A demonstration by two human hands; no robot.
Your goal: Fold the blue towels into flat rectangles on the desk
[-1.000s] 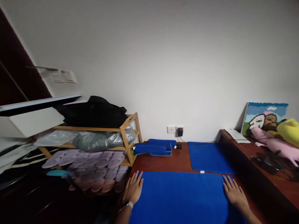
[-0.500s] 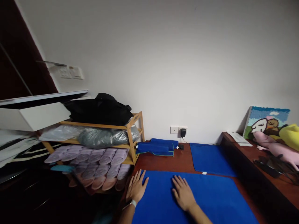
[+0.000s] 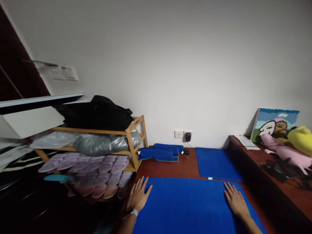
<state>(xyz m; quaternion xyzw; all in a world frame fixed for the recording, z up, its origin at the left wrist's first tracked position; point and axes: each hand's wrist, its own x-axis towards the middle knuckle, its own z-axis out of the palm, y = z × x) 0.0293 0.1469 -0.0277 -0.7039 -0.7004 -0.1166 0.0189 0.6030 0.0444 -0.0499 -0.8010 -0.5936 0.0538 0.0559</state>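
Observation:
A large blue towel point(image 3: 187, 201) lies spread flat on the reddish-brown wooden surface point(image 3: 187, 166). My left hand point(image 3: 138, 195), fingers apart, rests over the towel's far left corner, with a band on the wrist. Near the towel's far right corner my right hand point(image 3: 236, 200) lies flat with fingers stretched out. Neither hand grips anything. Beyond them, a smaller blue towel point(image 3: 218, 164) with a white tag lies flat, and a folded blue towel point(image 3: 159, 152) with green edging sits by the rack.
At left stands a wooden rack point(image 3: 130, 146) with purple slippers point(image 3: 84, 162) and a black bag point(image 3: 97, 113). On the right, a raised ledge point(image 3: 246, 161) holds a pink plush toy point(image 3: 285, 152), black cables and a dog picture point(image 3: 276, 125). A black plug point(image 3: 188, 137) sits in the wall.
My right hand has slid right across the large towel, from its middle to near its far right corner. My left hand stays at the left corner. The view has shifted slightly.

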